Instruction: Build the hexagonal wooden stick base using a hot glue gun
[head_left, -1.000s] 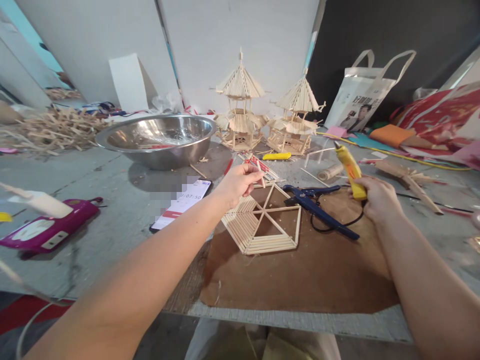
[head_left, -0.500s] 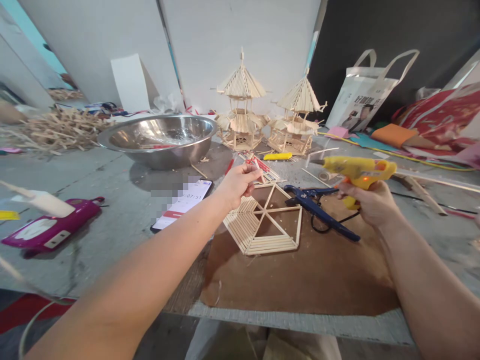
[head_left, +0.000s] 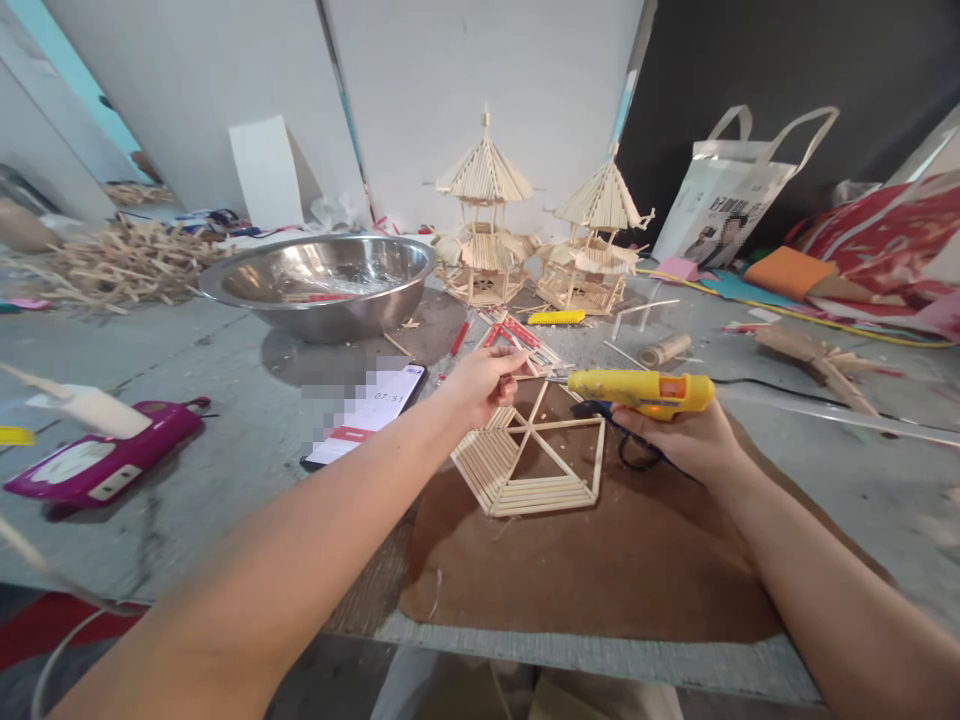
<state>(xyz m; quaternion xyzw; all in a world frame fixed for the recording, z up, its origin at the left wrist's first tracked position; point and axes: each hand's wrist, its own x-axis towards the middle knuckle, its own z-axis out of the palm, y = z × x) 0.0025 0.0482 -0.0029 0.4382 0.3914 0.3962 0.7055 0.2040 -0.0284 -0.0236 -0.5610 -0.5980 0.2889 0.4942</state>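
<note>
My left hand (head_left: 480, 383) pinches a thin wooden stick (head_left: 531, 377) above the far left part of a flat hexagon frame of sticks (head_left: 529, 450) on a brown mat (head_left: 600, 550). My right hand (head_left: 679, 440) grips a yellow glue gun (head_left: 637, 390) held level, nozzle pointing left at the end of the stick. Blue pliers (head_left: 600, 408) lie mostly hidden behind the gun and hand.
A steel bowl (head_left: 322, 285) and two stick pagoda models (head_left: 484, 225) (head_left: 596, 240) stand behind. A phone (head_left: 371, 412) lies left of the mat, a magenta tool (head_left: 97, 460) far left. A stick pile (head_left: 112, 260), a white bag (head_left: 731, 190) and coloured sheets line the back.
My right hand has turned the glue gun from upright to level and swung it left and down to the stick in my left hand, now covering the pliers.
</note>
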